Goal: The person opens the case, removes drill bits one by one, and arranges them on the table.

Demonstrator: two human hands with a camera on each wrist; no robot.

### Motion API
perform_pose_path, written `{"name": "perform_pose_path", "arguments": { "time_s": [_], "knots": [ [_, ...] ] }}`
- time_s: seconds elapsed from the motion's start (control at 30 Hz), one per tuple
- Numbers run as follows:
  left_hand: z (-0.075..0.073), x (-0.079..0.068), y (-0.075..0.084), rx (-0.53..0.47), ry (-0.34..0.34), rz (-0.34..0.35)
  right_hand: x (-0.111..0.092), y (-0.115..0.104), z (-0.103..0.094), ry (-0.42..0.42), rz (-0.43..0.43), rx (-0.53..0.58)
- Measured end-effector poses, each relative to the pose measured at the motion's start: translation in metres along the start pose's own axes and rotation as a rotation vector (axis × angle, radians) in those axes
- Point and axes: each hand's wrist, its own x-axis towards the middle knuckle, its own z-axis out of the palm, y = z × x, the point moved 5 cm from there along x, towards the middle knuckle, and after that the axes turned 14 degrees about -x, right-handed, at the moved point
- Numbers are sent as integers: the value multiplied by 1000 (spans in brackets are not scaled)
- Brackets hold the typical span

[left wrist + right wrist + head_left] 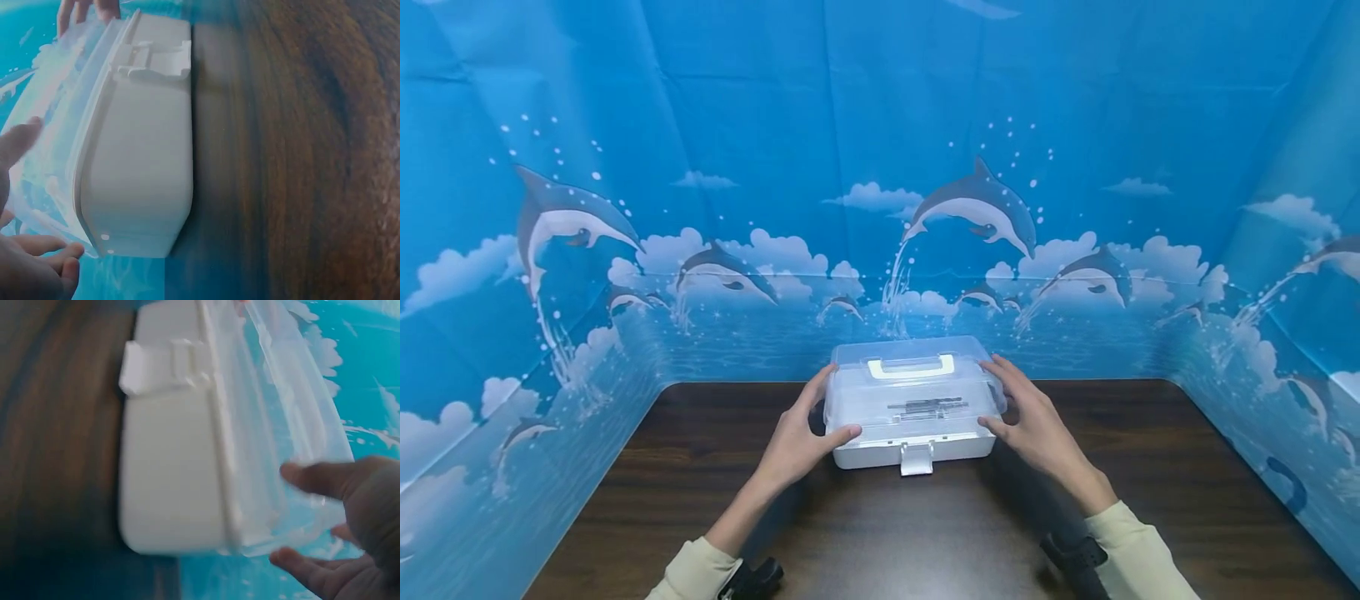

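Note:
A storage box [865, 457] with a white base and a clear lid [868, 404] sits on the table. A white handle [913, 368] lies on top, and the white front latch [917, 458] sticks out from the base. Through the lid show several slim grey metal pieces [928, 407], too small to identify. My left hand [797, 433] holds the box's left end, thumb on the lid's front and fingers round the side. At the right end, my right hand [1041, 425] holds it the same way; the right wrist view is blurred there.
The dark wooden table [917, 533] extends in front of the box and to both sides. A blue dolphin-print curtain [820, 167] stands behind the table and along its sides, close to the box's back. Each wrist wears a black strap [1075, 554].

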Motion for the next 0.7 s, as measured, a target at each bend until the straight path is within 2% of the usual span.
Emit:
{"name": "perform_pose_path", "arguments": {
  "time_s": [0.2,0.43,0.57,0.7],
  "knots": [
    [-4,1,0,-34,51,-6,-1,-6,-18,77,-56,-89],
    [-8,0,3,-18,96,23,-2,-12,-22,202,-106,-245],
    [-11,-1,9,-26,118,99,-4,-15,-29,301,-148,-266],
    [-14,1,17,-65,126,218,-4,-14,-37,379,-128,-218]
  ]
}}
